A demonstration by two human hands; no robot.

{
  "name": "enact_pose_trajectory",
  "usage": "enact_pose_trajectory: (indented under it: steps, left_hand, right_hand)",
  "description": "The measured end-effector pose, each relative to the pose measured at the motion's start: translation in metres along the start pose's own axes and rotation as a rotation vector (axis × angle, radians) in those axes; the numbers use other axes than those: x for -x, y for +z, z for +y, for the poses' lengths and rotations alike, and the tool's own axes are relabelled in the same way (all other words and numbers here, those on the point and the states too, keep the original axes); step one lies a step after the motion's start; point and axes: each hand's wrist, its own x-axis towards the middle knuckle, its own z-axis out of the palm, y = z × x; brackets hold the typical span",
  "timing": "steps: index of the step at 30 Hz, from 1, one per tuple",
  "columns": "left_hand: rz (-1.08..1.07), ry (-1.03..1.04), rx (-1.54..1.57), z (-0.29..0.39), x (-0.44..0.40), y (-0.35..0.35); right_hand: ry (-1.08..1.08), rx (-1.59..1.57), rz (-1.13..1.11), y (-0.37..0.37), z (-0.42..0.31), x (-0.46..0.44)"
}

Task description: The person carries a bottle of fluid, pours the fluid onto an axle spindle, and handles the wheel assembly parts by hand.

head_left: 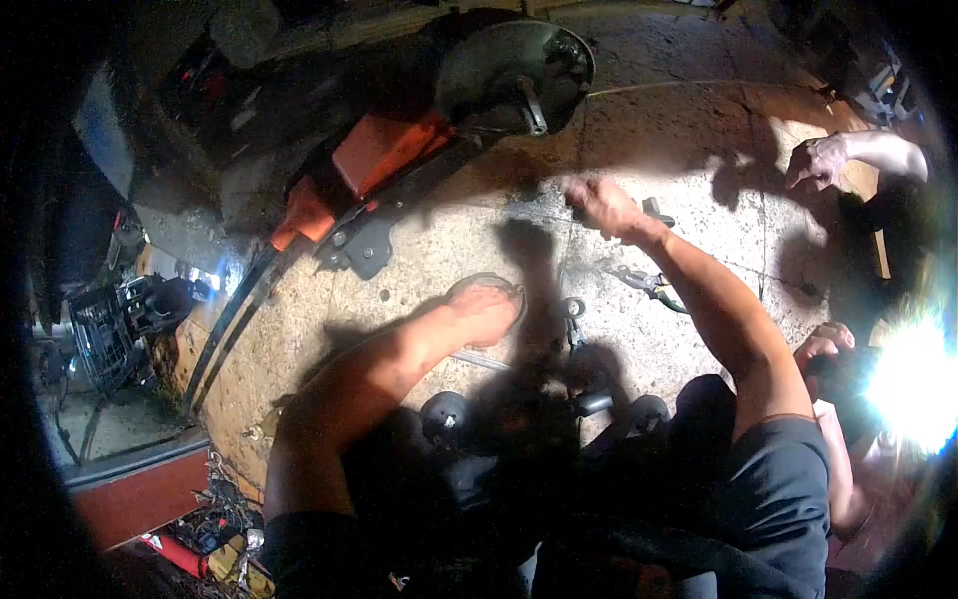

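My left hand (pixel 481 310) rests on a round, flat metal part (pixel 517 299) on the lit, stained floor (pixel 419 260); its fingers are turned down and washed out by light. My right hand (pixel 604 207) is raised over the floor further forward, its fingers curled together, and whatever they hold is too small to make out. Below my right hand lie pliers (pixel 644 282) with dark and yellow-green handles. A small tool with a ring end (pixel 574 308) lies between my arms. Close to my left forearm is a thin metal rod (pixel 479 359).
A large round disc (pixel 514 80) stands at the top, beside a red part (pixel 384 150) on a dark frame. At right, another person's hand (pixel 818 162) reaches in; a second hand (pixel 826 341) is near a bright lamp (pixel 913 389). Clutter (pixel 215 519) lies lower left.
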Motion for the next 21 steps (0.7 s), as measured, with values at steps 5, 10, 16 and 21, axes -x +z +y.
enact_pose_trajectory:
  steps: [5, 10, 16, 21]
  left_hand:
    - [0.129, 0.011, 0.019, -0.005, -0.012, 0.019]
    - [0.048, 0.028, -0.028, -0.002, -0.012, 0.010]
    - [0.129, 0.040, -0.006, -0.006, -0.010, 0.014]
    - [0.091, 0.038, -0.015, 0.002, -0.006, 0.002]
  right_hand:
    - [0.087, -0.905, 0.338, -0.012, -0.097, -0.002]
    - [0.079, -0.867, 0.390, -0.023, -0.146, -0.009]
    - [0.135, -0.760, 0.437, -0.017, -0.148, -0.010]
    - [0.066, -0.806, 0.475, -0.005, -0.134, -0.019]
